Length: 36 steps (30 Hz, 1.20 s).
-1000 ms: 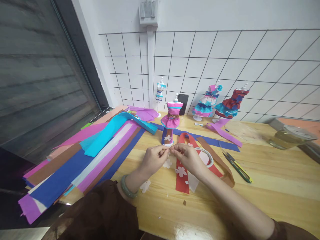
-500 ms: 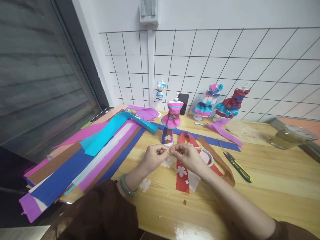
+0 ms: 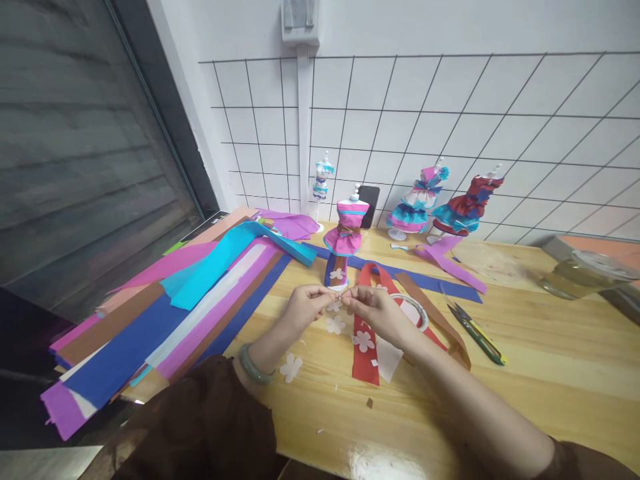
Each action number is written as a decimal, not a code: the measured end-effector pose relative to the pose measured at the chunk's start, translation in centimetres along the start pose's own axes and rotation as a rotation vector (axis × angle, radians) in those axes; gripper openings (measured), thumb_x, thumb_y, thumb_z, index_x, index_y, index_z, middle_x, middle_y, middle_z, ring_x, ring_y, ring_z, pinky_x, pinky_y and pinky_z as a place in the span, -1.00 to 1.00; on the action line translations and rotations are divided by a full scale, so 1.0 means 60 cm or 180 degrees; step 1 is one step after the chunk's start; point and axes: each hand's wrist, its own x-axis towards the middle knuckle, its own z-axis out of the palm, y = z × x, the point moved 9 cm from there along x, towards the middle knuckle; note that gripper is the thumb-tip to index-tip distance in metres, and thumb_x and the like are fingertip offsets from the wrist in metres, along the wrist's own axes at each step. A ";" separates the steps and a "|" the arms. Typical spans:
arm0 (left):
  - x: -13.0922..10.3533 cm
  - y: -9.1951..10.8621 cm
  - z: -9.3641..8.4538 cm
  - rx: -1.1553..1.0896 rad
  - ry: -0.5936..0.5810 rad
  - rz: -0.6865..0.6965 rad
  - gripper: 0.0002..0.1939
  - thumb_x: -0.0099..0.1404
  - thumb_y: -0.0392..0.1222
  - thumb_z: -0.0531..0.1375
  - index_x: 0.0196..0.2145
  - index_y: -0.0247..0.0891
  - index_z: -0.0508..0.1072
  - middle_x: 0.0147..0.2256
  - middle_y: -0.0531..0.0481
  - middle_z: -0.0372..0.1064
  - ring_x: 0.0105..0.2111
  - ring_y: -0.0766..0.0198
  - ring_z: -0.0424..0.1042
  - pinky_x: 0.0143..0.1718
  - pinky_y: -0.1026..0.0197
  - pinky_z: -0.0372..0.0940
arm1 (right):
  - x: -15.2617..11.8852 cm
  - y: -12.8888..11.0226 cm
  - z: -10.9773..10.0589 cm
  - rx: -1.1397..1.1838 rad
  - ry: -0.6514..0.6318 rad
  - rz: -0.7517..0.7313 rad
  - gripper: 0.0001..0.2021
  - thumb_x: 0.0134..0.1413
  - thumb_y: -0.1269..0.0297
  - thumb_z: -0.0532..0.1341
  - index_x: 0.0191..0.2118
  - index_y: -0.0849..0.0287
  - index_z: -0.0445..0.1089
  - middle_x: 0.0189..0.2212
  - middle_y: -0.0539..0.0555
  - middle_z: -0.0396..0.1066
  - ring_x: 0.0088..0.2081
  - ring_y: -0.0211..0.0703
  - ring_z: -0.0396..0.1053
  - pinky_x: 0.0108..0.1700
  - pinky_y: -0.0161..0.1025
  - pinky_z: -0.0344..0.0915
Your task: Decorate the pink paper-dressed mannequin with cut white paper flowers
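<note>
Piece (image 3: 341, 296) between both hands (image 3: 303, 308) (image 3: 376, 312)

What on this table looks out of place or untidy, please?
Nothing appears spilled or damaged. A brown scrap and a white scrap lie loose on the table, nearer the person than the red strip, so they look like stray offcuts. The red-topped dress form seems to lean, perhaps only from lens distortion.

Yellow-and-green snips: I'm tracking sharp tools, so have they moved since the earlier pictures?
No, the snips lie in the same place on the table, judged against the brown strip beside them.
</note>
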 end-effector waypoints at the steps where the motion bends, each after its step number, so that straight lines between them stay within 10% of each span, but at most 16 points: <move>1: 0.000 0.002 -0.004 -0.0034 0.0027 0.0022 -0.79 0.04 -0.10 0.17 -0.54 -0.33 0.40 -0.71 0.15 0.08 -0.70 0.50 0.02 -0.68 0.38 -0.10 | -0.001 0.000 0.000 0.0147 -0.0010 0.0052 -0.72 -0.06 0.04 0.19 -0.41 0.19 0.36 -0.49 0.01 0.37 -0.44 -0.24 0.28 -0.36 -0.30 0.19; 10: 0.002 0.005 -0.015 0.0052 0.0169 0.0239 -0.70 0.17 -0.05 0.06 -0.57 -0.31 0.32 -0.71 0.15 0.08 -0.70 0.47 0.04 -0.67 0.37 -0.08 | -0.002 0.025 0.002 0.1383 -0.0177 0.0499 -0.74 -0.14 0.10 0.29 -0.44 0.23 0.43 -0.50 0.02 0.38 -0.45 -0.33 0.26 -0.37 -0.34 0.16; 36: -0.006 0.027 0.008 0.0078 -0.0001 0.0467 -0.79 0.09 -0.11 0.17 -0.46 -0.35 0.43 -0.64 0.08 0.23 -0.66 0.47 0.15 -0.65 0.40 0.08 | 0.006 0.029 0.004 0.1439 0.0024 0.0323 -0.71 -0.13 0.11 0.28 -0.27 0.17 0.46 -0.46 0.02 0.40 -0.45 -0.33 0.27 -0.34 -0.31 0.20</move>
